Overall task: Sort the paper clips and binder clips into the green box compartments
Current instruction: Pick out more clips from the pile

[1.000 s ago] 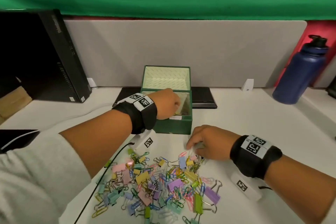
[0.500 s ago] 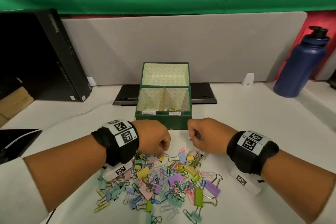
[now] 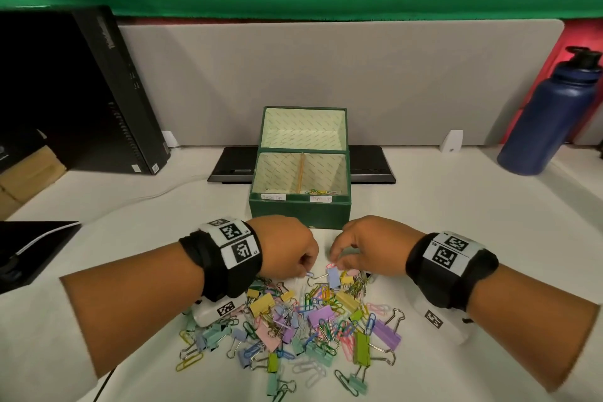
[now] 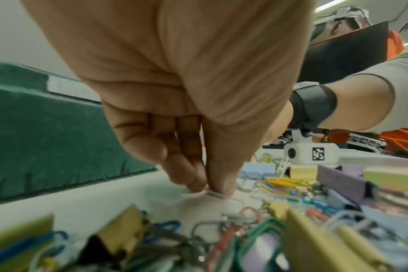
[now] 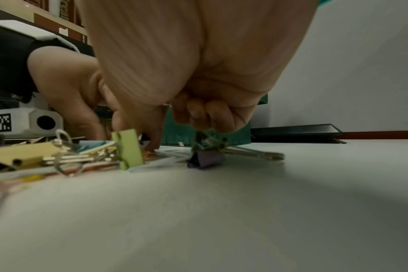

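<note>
Both hands, left hand (image 3: pixel 287 248) and right hand (image 3: pixel 368 246), pinch paper clips (image 3: pixel 331 268) at the pile's (image 3: pixel 300 320) 12 o'clock edge, nearest the green box (image 3: pixel 299 214), probably for short trips.

Your white desk (image 3: pixel 456 206) carries the open green box (image 3: pixel 298 215) at its middle, standing in front of a flat black device (image 3: pixel 372 166) that lies along the grey divider. Just before the box you have a loose pile of coloured paper clips and binder clips (image 3: pixel 306 323) spread on the surface. To your far left stands a black computer tower (image 3: pixel 98 91) with a white cable (image 3: pixel 156 196) trailing across the top, and at far right a dark blue bottle (image 3: pixel 548 121).
</note>
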`<state>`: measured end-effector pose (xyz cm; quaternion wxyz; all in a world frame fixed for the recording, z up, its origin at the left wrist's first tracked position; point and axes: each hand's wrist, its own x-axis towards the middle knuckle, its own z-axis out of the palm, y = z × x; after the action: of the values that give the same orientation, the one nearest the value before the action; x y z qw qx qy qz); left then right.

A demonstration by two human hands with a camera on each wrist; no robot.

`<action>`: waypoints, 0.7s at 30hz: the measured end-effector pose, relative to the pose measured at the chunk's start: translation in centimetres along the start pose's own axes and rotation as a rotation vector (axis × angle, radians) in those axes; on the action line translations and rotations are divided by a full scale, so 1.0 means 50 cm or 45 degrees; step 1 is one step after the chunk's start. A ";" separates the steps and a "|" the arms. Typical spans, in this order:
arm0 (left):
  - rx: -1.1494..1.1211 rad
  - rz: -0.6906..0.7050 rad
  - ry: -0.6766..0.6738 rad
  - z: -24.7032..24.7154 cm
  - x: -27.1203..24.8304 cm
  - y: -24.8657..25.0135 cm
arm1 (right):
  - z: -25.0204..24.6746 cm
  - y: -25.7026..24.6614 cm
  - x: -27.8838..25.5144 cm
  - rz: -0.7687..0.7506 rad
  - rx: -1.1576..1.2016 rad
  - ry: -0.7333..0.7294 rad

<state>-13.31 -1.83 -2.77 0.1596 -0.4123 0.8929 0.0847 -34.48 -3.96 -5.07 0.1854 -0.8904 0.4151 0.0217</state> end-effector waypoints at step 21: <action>-0.217 0.047 -0.045 -0.014 -0.030 0.032 | -0.089 0.028 -0.070 0.009 2.136 0.097</action>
<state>-13.78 0.09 -1.53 0.1380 -0.4065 0.8869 0.1707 -38.32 -3.77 -0.69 0.7718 -0.4561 0.3024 -0.3237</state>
